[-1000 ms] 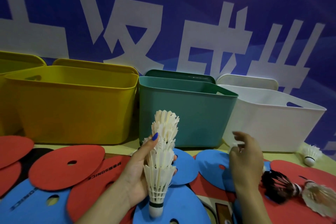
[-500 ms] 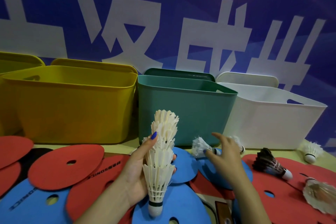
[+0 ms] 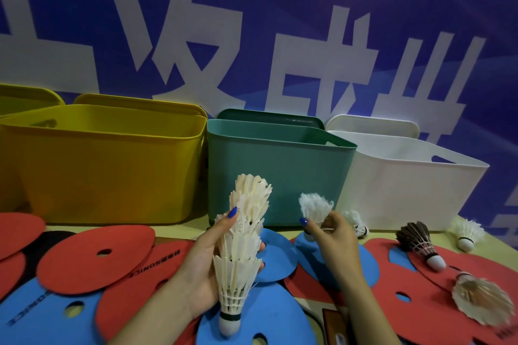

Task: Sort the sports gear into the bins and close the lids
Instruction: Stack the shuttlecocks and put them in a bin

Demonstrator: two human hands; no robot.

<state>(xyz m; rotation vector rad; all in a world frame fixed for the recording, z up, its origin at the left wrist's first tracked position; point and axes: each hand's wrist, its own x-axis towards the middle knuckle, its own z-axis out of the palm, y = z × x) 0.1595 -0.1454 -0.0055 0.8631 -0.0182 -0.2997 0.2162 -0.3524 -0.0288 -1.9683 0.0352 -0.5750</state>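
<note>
Your left hand (image 3: 207,269) clamped the nested shuttlecock stack (image 3: 243,246) at six o'clock, your right hand (image 3: 330,235) pinched a white shuttlecock (image 3: 315,208) beside it, and I'd feared a skewed insertion crushing feathers.

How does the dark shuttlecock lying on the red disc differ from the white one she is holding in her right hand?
The dark shuttlecock has blackish-brown feathers; the white shuttlecock has pale, fluffy ones. The dark one lies on its side on a red disc, untouched, cork toward the camera. The white one is held above the table in the right hand, feathers up, its cork hidden by the fingers. Both are single feathered shuttlecocks, not yet in a bin.
</note>
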